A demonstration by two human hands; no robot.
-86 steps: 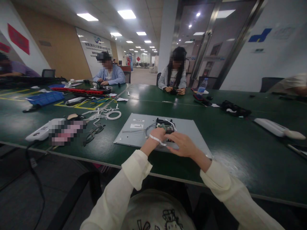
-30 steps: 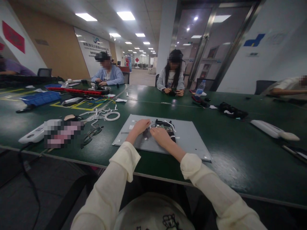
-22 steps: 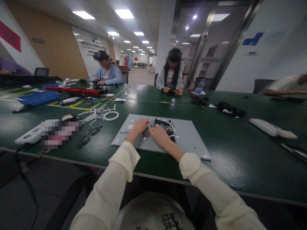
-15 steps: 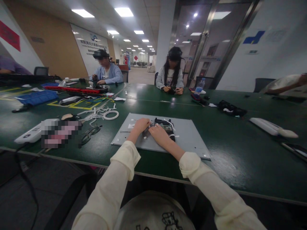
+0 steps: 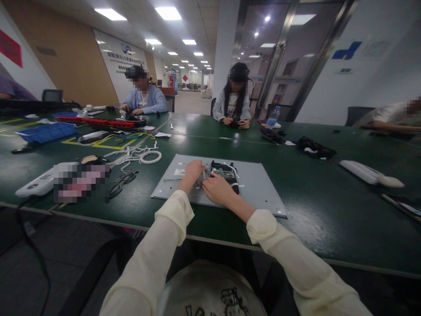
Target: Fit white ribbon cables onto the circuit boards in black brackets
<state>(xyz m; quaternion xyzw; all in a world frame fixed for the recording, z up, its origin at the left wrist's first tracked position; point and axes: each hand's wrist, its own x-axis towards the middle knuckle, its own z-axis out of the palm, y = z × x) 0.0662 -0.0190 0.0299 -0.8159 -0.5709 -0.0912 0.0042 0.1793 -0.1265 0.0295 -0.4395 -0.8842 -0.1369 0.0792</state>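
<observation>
A flat grey panel (image 5: 256, 193) lies on the table in front of me. On it rests a black housing with a green circuit board (image 5: 221, 174), and white strips cross its right side. My left hand (image 5: 193, 172) is closed, its fingertips pinching a thin grey strip (image 5: 203, 172), perhaps a flat cable, left of the board. My right hand (image 5: 217, 188) lies over the board's lower left, fingers curled and closed near the strip's lower end; what they grip is hidden. A thin grey cable (image 5: 173, 180) runs leftward across the panel from under my left hand.
Left of the panel are eyeglasses (image 5: 123, 183), a white cable coil (image 5: 150, 157), a power strip (image 5: 46, 181) and a blue tray (image 5: 46, 132). To the right lie a white handheld device (image 5: 362, 172) and a black pouch (image 5: 315, 148). Two people sit across, near a bottle (image 5: 273, 117).
My left hand has tilted slightly upright, and the grey strip now shows between my hands. My right hand has shifted slightly left and down, uncovering more of the circuit board.
</observation>
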